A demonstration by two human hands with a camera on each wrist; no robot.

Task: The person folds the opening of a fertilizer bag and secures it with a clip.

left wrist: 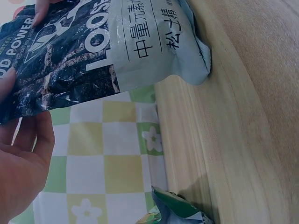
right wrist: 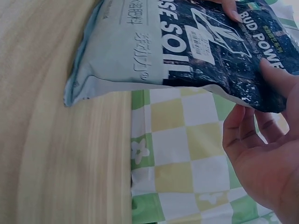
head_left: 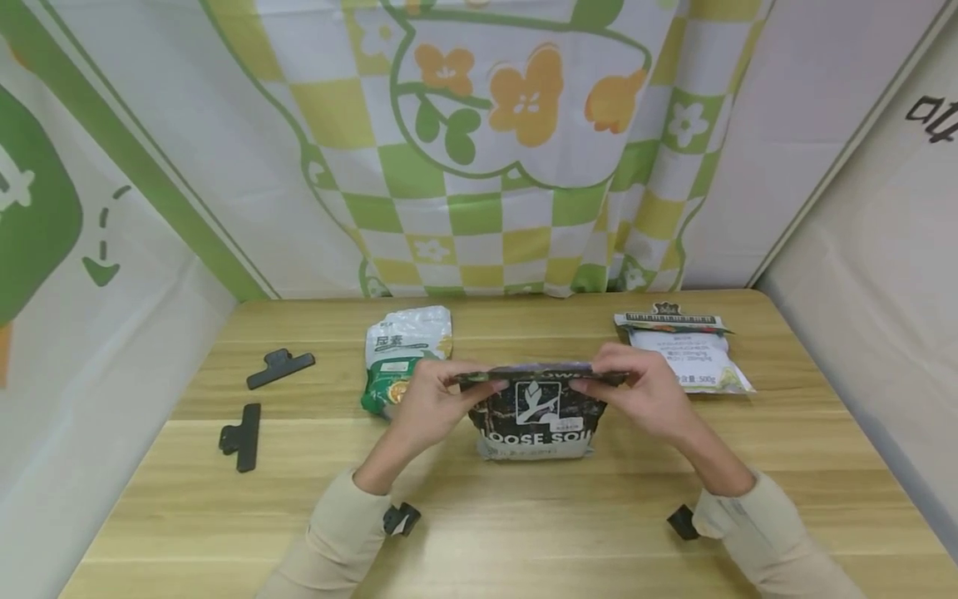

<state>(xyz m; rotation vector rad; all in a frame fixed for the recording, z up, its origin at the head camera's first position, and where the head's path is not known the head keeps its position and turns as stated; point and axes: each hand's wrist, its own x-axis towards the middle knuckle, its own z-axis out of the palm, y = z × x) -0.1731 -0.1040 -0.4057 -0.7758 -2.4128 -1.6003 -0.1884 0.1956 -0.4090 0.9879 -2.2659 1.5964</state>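
Observation:
A black and pale grey bag lettered "LOOSE SOIL" [head_left: 537, 416] stands upright on the wooden table, its lower edge on the tabletop. Both hands pinch its top edge, one near each corner. My left hand [head_left: 434, 401] has its thumb on the printed front and its fingers behind. On the opposite corner, my right hand [head_left: 649, 391] grips the same way. In the left wrist view the bag [left wrist: 74, 56] looks full in its lower part and flatter towards the top. The right wrist view shows a white label [right wrist: 200, 44] on the bag's front.
A green and white bag [head_left: 407, 337] lies behind the left hand. Back right, a white bag [head_left: 692, 358] has a dark clip [head_left: 668, 313] across its top. Two black clips, one angled [head_left: 280, 368] and one upright [head_left: 241, 438], lie on the table's left [head_left: 172, 499]. A checked curtain [head_left: 479, 216] hangs behind.

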